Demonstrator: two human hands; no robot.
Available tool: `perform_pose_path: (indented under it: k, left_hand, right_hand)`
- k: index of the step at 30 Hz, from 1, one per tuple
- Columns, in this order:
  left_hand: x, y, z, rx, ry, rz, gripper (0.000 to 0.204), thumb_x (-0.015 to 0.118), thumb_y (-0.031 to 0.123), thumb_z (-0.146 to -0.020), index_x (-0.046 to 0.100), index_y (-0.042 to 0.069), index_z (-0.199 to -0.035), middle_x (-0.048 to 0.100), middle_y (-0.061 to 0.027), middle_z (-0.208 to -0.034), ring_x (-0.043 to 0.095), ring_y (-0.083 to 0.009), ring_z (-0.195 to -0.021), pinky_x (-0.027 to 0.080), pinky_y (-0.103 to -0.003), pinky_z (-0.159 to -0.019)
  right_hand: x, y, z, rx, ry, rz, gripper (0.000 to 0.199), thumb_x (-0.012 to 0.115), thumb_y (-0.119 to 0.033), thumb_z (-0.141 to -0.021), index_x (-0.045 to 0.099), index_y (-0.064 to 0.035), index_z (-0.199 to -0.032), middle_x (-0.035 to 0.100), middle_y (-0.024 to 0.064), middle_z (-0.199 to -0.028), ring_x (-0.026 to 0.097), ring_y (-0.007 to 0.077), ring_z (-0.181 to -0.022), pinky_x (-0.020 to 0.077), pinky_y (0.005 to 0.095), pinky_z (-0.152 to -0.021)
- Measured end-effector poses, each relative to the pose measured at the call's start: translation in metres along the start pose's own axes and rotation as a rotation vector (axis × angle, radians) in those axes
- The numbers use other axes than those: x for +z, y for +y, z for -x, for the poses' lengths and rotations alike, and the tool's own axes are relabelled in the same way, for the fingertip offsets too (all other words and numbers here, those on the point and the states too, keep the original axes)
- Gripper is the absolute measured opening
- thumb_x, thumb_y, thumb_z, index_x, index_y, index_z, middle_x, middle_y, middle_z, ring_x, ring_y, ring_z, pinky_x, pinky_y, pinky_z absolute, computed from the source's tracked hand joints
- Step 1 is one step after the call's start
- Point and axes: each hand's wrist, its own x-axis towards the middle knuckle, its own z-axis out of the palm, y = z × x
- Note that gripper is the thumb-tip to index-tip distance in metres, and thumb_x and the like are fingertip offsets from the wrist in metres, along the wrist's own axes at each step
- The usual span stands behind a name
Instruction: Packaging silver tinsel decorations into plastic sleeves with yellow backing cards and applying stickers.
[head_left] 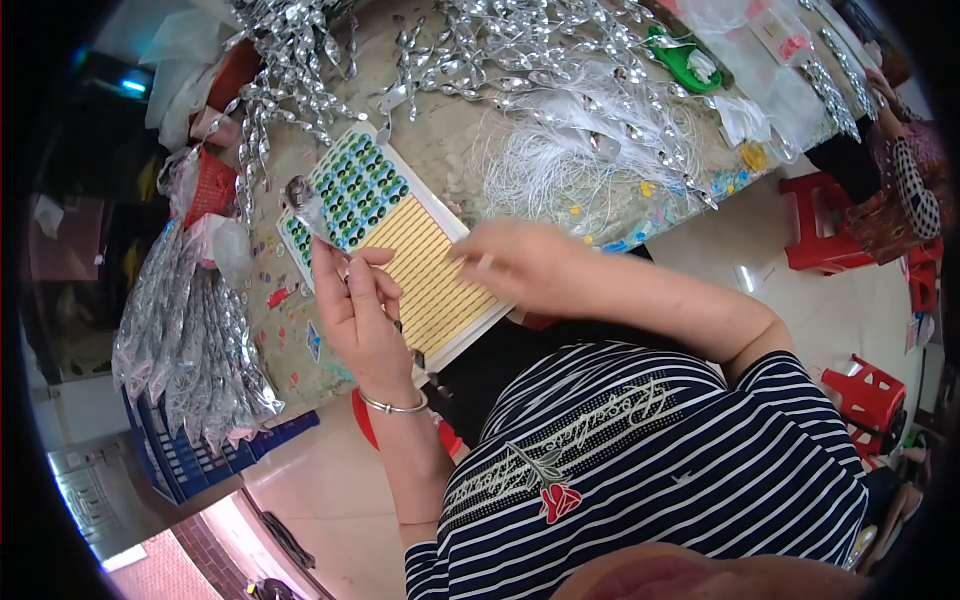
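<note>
My left hand (358, 325), a bangle on its wrist, is closed on a shiny silver strip (305, 205) with a rounded dark end. It holds the strip above the left edge of a sticker sheet (425, 275). Green and blue oval stickers (365, 180) cover the sheet's far part; the near part is bare yellow backing with dark lines. My right hand (525, 265) hovers at the sheet's right edge, its fingers blurred by motion. Something small and white shows at those fingers. Whether they grip anything cannot be made out.
Twisted silver strips (530, 40) and white threads (560, 140) heap across the table's far side. A green tray (685, 62) lies at the far right. Bagged silver strips (190, 340) hang by the left edge near a red basket (210, 187). Red stools (825, 225) and another person sit to the right.
</note>
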Motion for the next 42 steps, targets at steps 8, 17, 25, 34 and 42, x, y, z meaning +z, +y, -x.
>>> perform_pose_path:
  k: [8,17,25,34,42]
  left_hand:
    - [-0.021,-0.038,0.045,-0.331,-0.181,-0.06,0.043,0.048,0.009,-0.097,0.04,0.001,-0.138,0.067,-0.0097,-0.096,0.06,-0.0073,-0.071,0.044,-0.018,-0.052]
    - [-0.024,-0.046,0.065,-0.381,-0.246,-0.022,0.037,0.049,0.011,-0.096,0.046,0.002,-0.132,0.064,-0.0064,-0.086,0.044,-0.002,-0.057,0.033,-0.014,-0.047]
    - [-0.03,-0.045,0.072,-0.538,-0.313,-0.011,0.034,0.047,0.017,-0.099,0.053,-0.002,-0.126,0.054,-0.0001,-0.077,0.045,-0.0033,-0.058,0.039,-0.016,-0.053]
    - [-0.038,-0.051,0.083,-0.606,-0.326,0.031,0.034,0.048,0.017,-0.098,0.054,-0.002,-0.125,0.053,0.0013,-0.079,0.046,-0.0032,-0.061,0.042,-0.017,-0.052]
    - [-0.043,-0.05,0.086,-0.596,-0.282,-0.016,0.032,0.049,0.017,-0.098,0.055,-0.002,-0.123,0.052,0.0025,-0.077,0.046,-0.0027,-0.059,0.041,-0.016,-0.05]
  right_hand:
    - [-0.083,0.1,-0.036,0.142,0.219,0.408,0.02,0.061,-0.019,-0.089,0.067,-0.0057,-0.103,0.062,0.0119,-0.094,0.061,0.0223,-0.081,0.049,0.0329,-0.073]
    - [-0.075,0.138,-0.08,0.013,0.244,0.774,0.024,0.07,-0.015,-0.076,0.069,-0.0134,-0.1,0.059,0.0113,-0.102,0.053,0.0333,-0.1,0.0465,0.0415,-0.087]
    - [-0.072,0.153,-0.091,0.049,0.22,0.847,0.017,0.068,-0.014,-0.073,0.067,-0.0093,-0.089,0.06,0.0106,-0.098,0.054,0.0321,-0.098,0.0477,0.0413,-0.084]
    - [-0.076,0.153,-0.096,0.08,0.184,0.757,0.01,0.063,-0.015,-0.075,0.065,-0.0084,-0.081,0.063,0.0091,-0.09,0.057,0.0312,-0.094,0.0493,0.0411,-0.08]
    - [-0.085,0.138,-0.104,0.313,0.044,0.464,0.01,0.062,-0.016,-0.077,0.066,-0.0113,-0.085,0.065,0.0075,-0.099,0.056,0.0333,-0.101,0.0491,0.0423,-0.082]
